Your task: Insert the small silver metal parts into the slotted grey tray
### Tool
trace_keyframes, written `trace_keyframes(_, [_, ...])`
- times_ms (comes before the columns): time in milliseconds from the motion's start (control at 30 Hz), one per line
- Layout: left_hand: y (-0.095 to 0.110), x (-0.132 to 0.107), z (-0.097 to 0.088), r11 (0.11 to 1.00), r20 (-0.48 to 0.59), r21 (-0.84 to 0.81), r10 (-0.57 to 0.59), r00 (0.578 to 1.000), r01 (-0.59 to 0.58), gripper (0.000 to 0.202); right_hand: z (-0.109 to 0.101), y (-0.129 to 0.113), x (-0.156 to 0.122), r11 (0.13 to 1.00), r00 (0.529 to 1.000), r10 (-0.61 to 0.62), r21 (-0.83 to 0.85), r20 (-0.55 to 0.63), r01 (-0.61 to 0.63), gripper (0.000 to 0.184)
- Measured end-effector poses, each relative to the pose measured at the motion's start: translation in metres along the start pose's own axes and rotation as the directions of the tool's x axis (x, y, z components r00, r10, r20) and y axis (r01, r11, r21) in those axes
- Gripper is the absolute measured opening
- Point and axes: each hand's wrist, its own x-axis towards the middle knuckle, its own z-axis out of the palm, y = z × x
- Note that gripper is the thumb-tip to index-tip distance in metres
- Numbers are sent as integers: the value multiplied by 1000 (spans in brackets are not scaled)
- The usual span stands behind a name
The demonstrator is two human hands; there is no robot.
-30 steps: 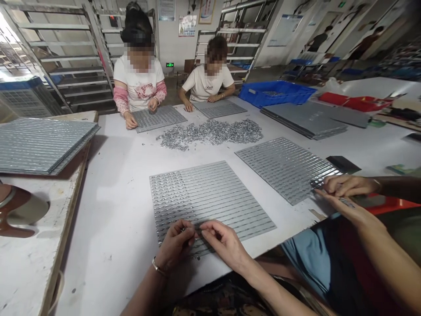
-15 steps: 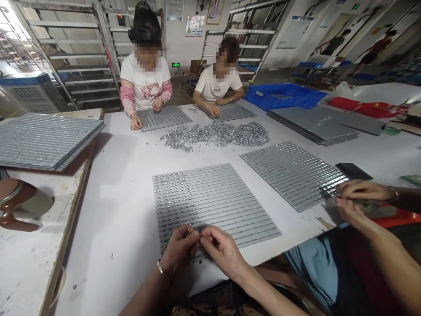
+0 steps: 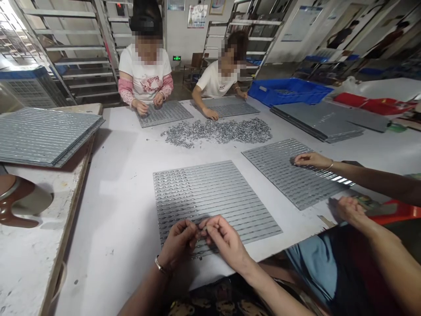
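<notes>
A grey ridged panel (image 3: 226, 197) lies flat on the white table (image 3: 108, 228) in front of me. Small shiny metal pieces line its grooves on the left side; the right side shows bare ridges. Over the panel's near edge, my left hand (image 3: 180, 241) is closed in a pinch, its thumb and fingers pressed together on something too small to name. Close beside it, my right hand (image 3: 225, 241) pinches too, the fingertips of both hands almost touching. A tiny dark piece lies on the table just below the panel's edge.
A pile of small metal pieces (image 3: 217, 131) lies mid-table. A co-worker's hand (image 3: 309, 159) reaches over a second panel (image 3: 279, 171) at right. Two people work opposite. Stacked panels (image 3: 49, 136) stand left near a brown mug (image 3: 23, 199); a blue crate (image 3: 289, 92) is at back right.
My hands stay over the near edge, fingertips slightly raised and my right fingers shifted a little. The neighbour's one hand has moved out over the second panel. Across the table, a co-worker's hand reaches toward the pile.
</notes>
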Motion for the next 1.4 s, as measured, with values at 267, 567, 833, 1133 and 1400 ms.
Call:
trace_keyframes(267, [27, -4, -7, 991, -206, -67, 99, 974, -115, 48, -34, 18, -9, 975, 991, 122, -195, 62, -108, 44])
trace_keyframes(567, [22, -4, -4, 992, -180, -13, 125, 976, -129, 45, -20, 43, -18, 802, 983, -106, -571, 152, 175, 27])
trace_keyframes(833, [17, -3, -2, 997, -203, 11, 80, 976, -80, 51, -19, 45, -15, 756, 990, -87, -640, 113, 140, 26])
trace_keyframes(1133, [12, -2, -2, 999, -227, -35, 21, 974, -30, 47, 2, 45, -14, 748, 999, -49, -662, 5, 41, 28])
trace_keyframes(1400, [10, -1, -3, 1000, -125, 24, 5, 992, -2, 38, 0, 47, -11, 840, 991, 46, -532, -124, -105, 17])
